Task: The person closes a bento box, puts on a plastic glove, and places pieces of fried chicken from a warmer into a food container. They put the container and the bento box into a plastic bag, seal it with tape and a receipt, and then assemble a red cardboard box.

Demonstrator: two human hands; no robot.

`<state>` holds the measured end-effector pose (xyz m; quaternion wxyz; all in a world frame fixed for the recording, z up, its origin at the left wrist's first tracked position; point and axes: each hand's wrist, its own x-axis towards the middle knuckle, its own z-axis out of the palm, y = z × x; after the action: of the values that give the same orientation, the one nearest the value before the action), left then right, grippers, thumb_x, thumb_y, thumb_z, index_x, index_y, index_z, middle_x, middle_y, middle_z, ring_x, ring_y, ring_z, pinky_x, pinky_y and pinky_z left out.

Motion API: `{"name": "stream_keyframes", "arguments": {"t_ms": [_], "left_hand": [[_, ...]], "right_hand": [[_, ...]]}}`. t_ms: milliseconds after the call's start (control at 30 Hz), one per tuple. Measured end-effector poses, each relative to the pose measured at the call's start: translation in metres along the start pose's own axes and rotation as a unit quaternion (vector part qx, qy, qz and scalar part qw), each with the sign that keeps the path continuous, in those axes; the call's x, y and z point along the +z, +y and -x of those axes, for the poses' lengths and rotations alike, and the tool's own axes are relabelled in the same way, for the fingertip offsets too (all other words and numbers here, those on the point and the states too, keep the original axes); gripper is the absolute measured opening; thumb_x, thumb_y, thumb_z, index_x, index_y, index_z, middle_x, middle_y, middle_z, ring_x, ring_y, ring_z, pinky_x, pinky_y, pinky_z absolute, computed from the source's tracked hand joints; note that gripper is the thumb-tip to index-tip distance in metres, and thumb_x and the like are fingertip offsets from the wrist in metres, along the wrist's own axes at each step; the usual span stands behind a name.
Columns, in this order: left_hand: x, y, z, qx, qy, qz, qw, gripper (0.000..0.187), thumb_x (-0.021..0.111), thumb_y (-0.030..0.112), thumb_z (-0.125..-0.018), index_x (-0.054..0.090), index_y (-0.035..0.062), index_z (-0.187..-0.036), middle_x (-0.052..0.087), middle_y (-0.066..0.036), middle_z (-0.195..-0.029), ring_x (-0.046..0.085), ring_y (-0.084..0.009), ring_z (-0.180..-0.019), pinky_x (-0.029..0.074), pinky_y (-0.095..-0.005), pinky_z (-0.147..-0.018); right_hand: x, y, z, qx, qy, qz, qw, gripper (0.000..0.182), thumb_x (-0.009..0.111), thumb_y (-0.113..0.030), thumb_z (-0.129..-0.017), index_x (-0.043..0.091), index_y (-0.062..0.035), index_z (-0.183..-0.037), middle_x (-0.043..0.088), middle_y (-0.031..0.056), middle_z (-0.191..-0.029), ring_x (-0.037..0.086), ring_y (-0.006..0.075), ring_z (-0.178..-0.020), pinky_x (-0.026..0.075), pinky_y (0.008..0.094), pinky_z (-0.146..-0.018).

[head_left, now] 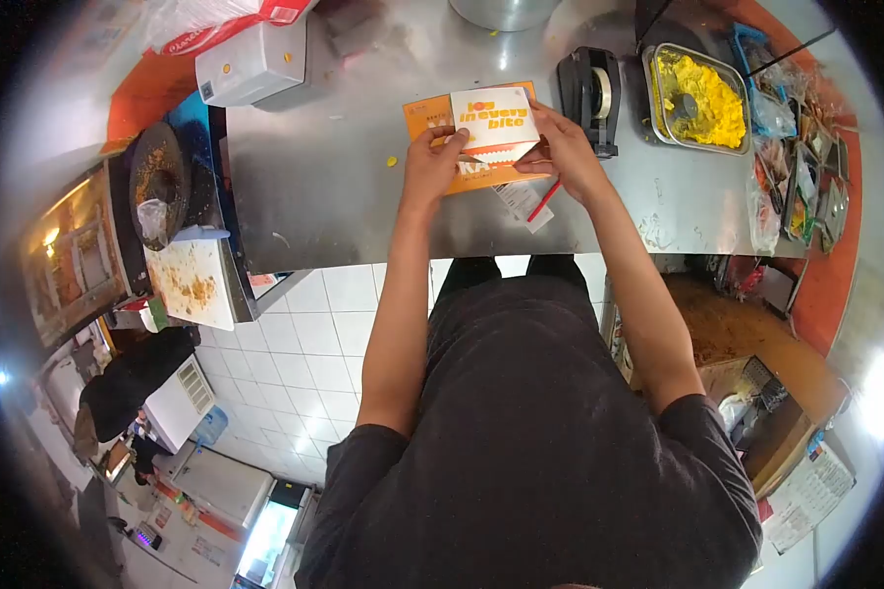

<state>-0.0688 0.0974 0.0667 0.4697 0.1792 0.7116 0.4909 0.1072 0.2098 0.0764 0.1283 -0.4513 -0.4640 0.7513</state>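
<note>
A small white food box (pixel 496 118) with orange and yellow lettering is between my hands over the steel counter. My left hand (pixel 430 165) grips its left side, with the thumb over the top near the front edge. On the opposite side, my right hand (pixel 568 152) has its fingers closed around the right edge and front flap. The front of the box seems partly open, with a zigzag-patterned flap showing. Beneath it lies a flat orange printed sheet or bag (pixel 424 110), partly covered. A printed slip (pixel 523 204) and a red pen (pixel 544 200) lie just in front.
To the right are a black tape dispenser (pixel 589 103) and a metal tray (pixel 655 118) of yellow food. A white box (pixel 255 67) stands at the back left, and a metal pot (pixel 504 12) at the back. Packets (pixel 771 177) crowd the right wall.
</note>
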Motion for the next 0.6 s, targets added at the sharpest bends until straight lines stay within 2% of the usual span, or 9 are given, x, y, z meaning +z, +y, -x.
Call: {"name": "stream_keyframes", "arguments": {"t_ms": [67, 100, 167, 233, 300, 433, 500, 533, 600], "left_hand": [[0.002, -0.003, -0.001, -0.019, 0.009, 0.003, 1.000, 0.053, 0.072, 0.035, -0.085, 0.056, -0.0043, -0.117, 0.060, -0.004, -0.076, 0.046, -0.0047, -0.053, 0.036, -0.0225, -0.046], [0.000, -0.005, 0.000, -0.021, 0.005, 0.002, 1.000, 0.053, 0.072, 0.035, -0.085, 0.056, -0.0043, -0.117, 0.060, -0.004, -0.076, 0.046, -0.0047, -0.053, 0.036, -0.0225, -0.046], [-0.003, -0.005, -0.003, -0.027, 0.024, -0.029, 0.999, 0.055, 0.072, 0.035, -0.085, 0.055, -0.0075, -0.114, 0.067, -0.016, -0.091, 0.064, -0.0165, -0.077, 0.051, -0.0284, -0.069], [0.000, -0.007, 0.003, -0.003, 0.034, -0.034, 0.999, 0.057, 0.072, 0.037, -0.085, 0.052, -0.0073, -0.116, 0.067, -0.016, -0.090, 0.065, -0.0181, -0.077, 0.051, -0.0298, -0.069], [0.003, -0.011, 0.007, 0.020, 0.047, -0.038, 0.998, 0.059, 0.071, 0.038, -0.086, 0.049, -0.0070, -0.118, 0.067, -0.016, -0.090, 0.065, -0.0197, -0.078, 0.052, -0.0312, -0.070], [0.008, -0.038, -0.001, 0.048, 0.046, -0.122, 0.990, 0.054, 0.069, 0.035, -0.088, 0.047, -0.0053, -0.116, 0.065, -0.015, -0.092, 0.067, -0.0234, -0.082, 0.054, -0.0309, -0.073], [0.012, -0.036, 0.000, -0.138, -0.036, 0.145, 0.979, 0.051, 0.067, 0.031, -0.088, 0.049, -0.0033, -0.120, 0.062, -0.018, -0.105, 0.065, -0.0256, -0.100, 0.055, -0.0348, -0.085], [0.015, -0.036, 0.000, -0.133, -0.036, 0.145, 0.980, 0.051, 0.067, 0.031, -0.088, 0.049, -0.0033, -0.120, 0.062, -0.018, -0.105, 0.065, -0.0256, -0.100, 0.055, -0.0348, -0.085], [0.022, -0.037, 0.001, -0.110, -0.009, 0.328, 0.938, 0.043, 0.068, 0.030, -0.088, 0.047, -0.0013, -0.109, 0.061, -0.018, -0.104, 0.066, -0.0294, -0.087, 0.060, -0.0412, -0.077]], "right_hand": [[0.006, 0.005, 0.005, 0.020, 0.055, -0.185, 0.981, 0.059, 0.065, -0.015, -0.091, 0.036, -0.0001, -0.141, 0.061, 0.0152, -0.086, 0.068, 0.0240, -0.079, 0.061, 0.0335, -0.073], [0.008, 0.007, 0.008, 0.021, 0.060, -0.185, 0.981, 0.059, 0.065, -0.015, -0.091, 0.036, -0.0001, -0.141, 0.061, 0.0152, -0.086, 0.068, 0.0240, -0.079, 0.061, 0.0335, -0.073], [0.010, 0.002, 0.010, -0.006, 0.102, -0.256, 0.961, 0.064, 0.073, -0.011, -0.085, 0.036, 0.0080, -0.132, 0.059, 0.0140, -0.084, 0.067, 0.0251, -0.082, 0.061, 0.0333, -0.075], [0.003, 0.009, 0.009, -0.009, 0.099, -0.248, 0.964, 0.058, 0.076, -0.013, -0.082, 0.043, 0.0055, -0.125, 0.061, 0.0159, -0.098, 0.065, 0.0219, -0.089, 0.059, 0.0316, -0.077], [0.001, 0.012, 0.010, -0.009, 0.153, -0.054, 0.987, 0.057, 0.076, -0.018, -0.083, 0.045, 0.0038, -0.125, 0.062, 0.0131, -0.099, 0.065, 0.0200, -0.090, 0.057, 0.0286, -0.072], [0.000, 0.025, 0.010, -0.001, 0.158, 0.092, 0.983, 0.056, 0.076, -0.022, -0.083, 0.046, 0.0033, -0.124, 0.064, 0.0103, -0.097, 0.065, 0.0175, -0.090, 0.055, 0.0274, -0.069], [0.001, 0.023, 0.013, 0.079, 0.139, -0.044, 0.986, 0.050, 0.073, -0.023, -0.085, 0.050, 0.0030, -0.121, 0.064, 0.0101, -0.094, 0.064, 0.0165, -0.087, 0.055, 0.0301, -0.072], [0.005, 0.021, 0.014, 0.045, 0.117, -0.139, 0.982, 0.039, 0.074, -0.021, -0.085, 0.057, 0.0025, -0.111, 0.064, 0.0085, -0.089, 0.063, 0.0150, -0.081, 0.055, 0.0286, -0.071], [-0.002, 0.043, -0.006, 0.041, 0.106, -0.211, 0.971, 0.033, 0.073, -0.017, -0.084, 0.059, 0.0034, -0.106, 0.064, 0.0101, -0.091, 0.064, 0.0165, -0.081, 0.055, 0.0275, -0.071]]}}
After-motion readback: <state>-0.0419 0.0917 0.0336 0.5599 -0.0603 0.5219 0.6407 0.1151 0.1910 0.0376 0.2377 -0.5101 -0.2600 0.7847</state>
